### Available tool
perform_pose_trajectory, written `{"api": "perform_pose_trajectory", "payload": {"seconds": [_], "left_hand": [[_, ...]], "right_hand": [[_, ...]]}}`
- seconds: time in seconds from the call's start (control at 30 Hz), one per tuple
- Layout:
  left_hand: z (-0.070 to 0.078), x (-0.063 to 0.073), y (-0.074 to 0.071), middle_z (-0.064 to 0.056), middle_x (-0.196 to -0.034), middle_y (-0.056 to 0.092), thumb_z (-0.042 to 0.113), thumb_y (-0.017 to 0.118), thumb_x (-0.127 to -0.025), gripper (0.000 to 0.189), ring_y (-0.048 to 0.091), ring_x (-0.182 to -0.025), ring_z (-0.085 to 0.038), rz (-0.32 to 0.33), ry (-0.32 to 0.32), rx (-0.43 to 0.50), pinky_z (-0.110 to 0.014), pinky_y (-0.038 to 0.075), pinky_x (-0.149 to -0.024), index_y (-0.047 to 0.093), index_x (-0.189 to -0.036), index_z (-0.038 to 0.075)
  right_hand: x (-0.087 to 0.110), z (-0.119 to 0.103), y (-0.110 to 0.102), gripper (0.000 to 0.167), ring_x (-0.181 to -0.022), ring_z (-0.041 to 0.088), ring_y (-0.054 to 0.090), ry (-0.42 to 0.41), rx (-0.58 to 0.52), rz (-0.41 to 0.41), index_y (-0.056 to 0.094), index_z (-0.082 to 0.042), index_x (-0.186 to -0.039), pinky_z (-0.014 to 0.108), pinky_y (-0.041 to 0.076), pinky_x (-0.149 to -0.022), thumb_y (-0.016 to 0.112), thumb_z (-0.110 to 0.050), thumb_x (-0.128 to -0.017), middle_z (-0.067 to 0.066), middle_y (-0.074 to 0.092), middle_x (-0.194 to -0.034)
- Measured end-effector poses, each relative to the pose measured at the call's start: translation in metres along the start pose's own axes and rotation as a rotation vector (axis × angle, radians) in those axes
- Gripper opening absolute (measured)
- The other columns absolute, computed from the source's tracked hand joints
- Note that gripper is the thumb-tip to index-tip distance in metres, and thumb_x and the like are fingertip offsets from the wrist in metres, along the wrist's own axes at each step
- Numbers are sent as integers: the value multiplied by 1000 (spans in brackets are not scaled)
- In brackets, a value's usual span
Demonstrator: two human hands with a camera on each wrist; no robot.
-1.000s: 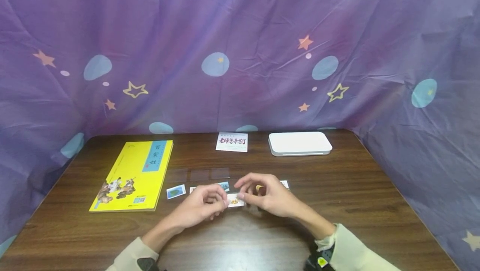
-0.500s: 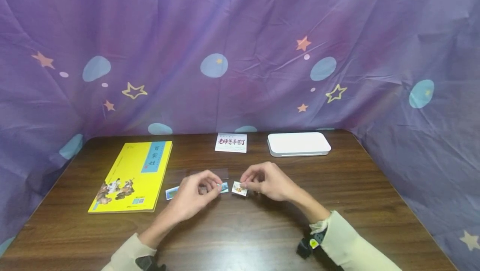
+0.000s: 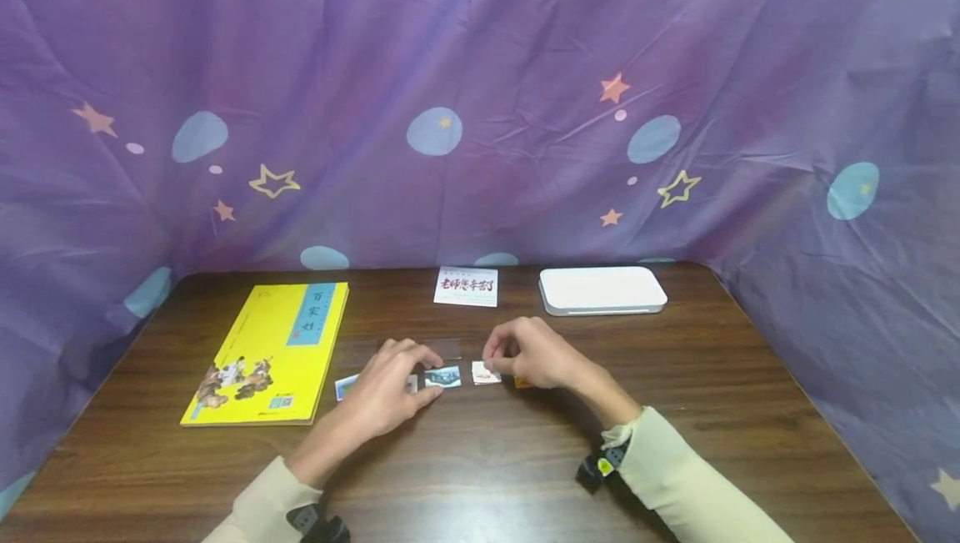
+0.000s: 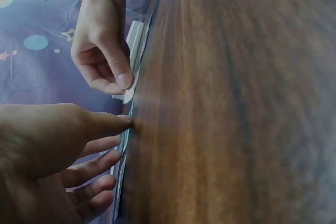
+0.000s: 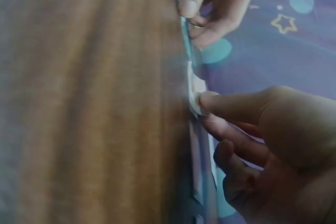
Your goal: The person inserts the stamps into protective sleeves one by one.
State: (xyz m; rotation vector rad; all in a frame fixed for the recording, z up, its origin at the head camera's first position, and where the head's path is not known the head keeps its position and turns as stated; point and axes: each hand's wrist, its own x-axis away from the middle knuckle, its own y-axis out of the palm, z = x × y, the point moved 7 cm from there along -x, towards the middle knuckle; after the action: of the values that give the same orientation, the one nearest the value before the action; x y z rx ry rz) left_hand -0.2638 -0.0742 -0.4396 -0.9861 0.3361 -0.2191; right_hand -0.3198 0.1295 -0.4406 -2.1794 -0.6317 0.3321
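Note:
Small stamp-like picture pieces lie in a row on the dark wooden table. My right hand pinches a white stamp with a small coloured picture between thumb and forefinger, low over the tabletop. Just left of it, a blue landscape stamp lies flat. My left hand is spread at that blue one, thumb and forefinger at its left side, fingers fairly straight. Under this hand, a green-and-blue stamp is partly hidden. An orange piece shows below the right hand.
Clear plastic pieces lie just behind the stamps. A yellow book is on the left. Toward the back edge are a white card with red writing and a flat white case. A purple curtain hangs behind.
The white stamp has moved away from me and slightly right in my right hand, into line with the others. My left hand has left it and moved to the blue stamp, its fingers spreading.

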Motion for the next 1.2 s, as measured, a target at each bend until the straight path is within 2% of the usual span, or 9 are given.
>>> {"api": "perform_pose_trajectory", "payload": {"seconds": [0.13, 0.33, 0.5, 0.73, 0.83, 1.1, 1.2], "left_hand": [[-2, 1, 1, -2, -118, 76, 22, 90, -90, 23, 62, -112, -24, -6, -24, 1, -47, 56, -99, 81, -111, 18], [-3, 2, 2, 0, -112, 77, 16, 89, -90, 22, 63, -114, -25, -17, -44, 43, -49, 57, -100, 80, -110, 19], [-3, 1, 2, 3, -103, 76, 12, 90, -89, 26, 62, -108, -23, -9, -17, 83, -46, 54, -97, 78, -111, 17], [-2, 0, 0, -2, -110, 80, 14, 92, -86, 34, 65, -112, -28, 22, -2, 45, -51, 52, -103, 77, -116, 15], [-1, 0, 0, -1, -107, 81, 12, 91, -87, 33, 65, -110, -27, 13, -2, 57, -51, 52, -102, 77, -117, 15], [5, 1, -1, -1, -101, 81, 6, 90, -87, 34, 72, -104, -24, 31, 73, 86, -48, 60, -102, 75, -118, 11], [8, 0, -3, -2, -100, 80, 2, 89, -87, 33, 75, -98, -20, 55, 111, 109, -42, 64, -95, 75, -117, 9]], "right_hand": [[2, 0, 4, 10, -52, 8, 63, 16, 10, 10, 78, -23, -88, 26, 54, -55, 84, -17, -95, -7, 70, -69], [4, 2, 6, 13, -56, 7, 65, 33, 34, 7, 78, -25, -85, 25, 55, -63, 87, -19, -93, -12, 69, -71], [5, 3, 5, 14, -60, 5, 63, 33, 25, -16, 78, -24, -83, 24, 55, -62, 88, -21, -92, -12, 69, -72], [5, 2, 3, 14, -59, 4, 62, 19, 15, -23, 78, -23, -84, 23, 55, -61, 88, -20, -92, -11, 69, -73], [5, 4, 3, 13, -58, 4, 62, 23, 11, -32, 78, -23, -84, 23, 56, -61, 88, -20, -92, -10, 70, -73], [5, 4, 2, 9, -65, 4, 62, -1, 31, -32, 81, -24, -87, 23, 53, -68, 87, -22, -93, -13, 71, -74], [5, 4, 1, 7, -65, 5, 62, -3, 29, -33, 81, -25, -89, 24, 54, -65, 85, -25, -95, -12, 72, -74]]}}
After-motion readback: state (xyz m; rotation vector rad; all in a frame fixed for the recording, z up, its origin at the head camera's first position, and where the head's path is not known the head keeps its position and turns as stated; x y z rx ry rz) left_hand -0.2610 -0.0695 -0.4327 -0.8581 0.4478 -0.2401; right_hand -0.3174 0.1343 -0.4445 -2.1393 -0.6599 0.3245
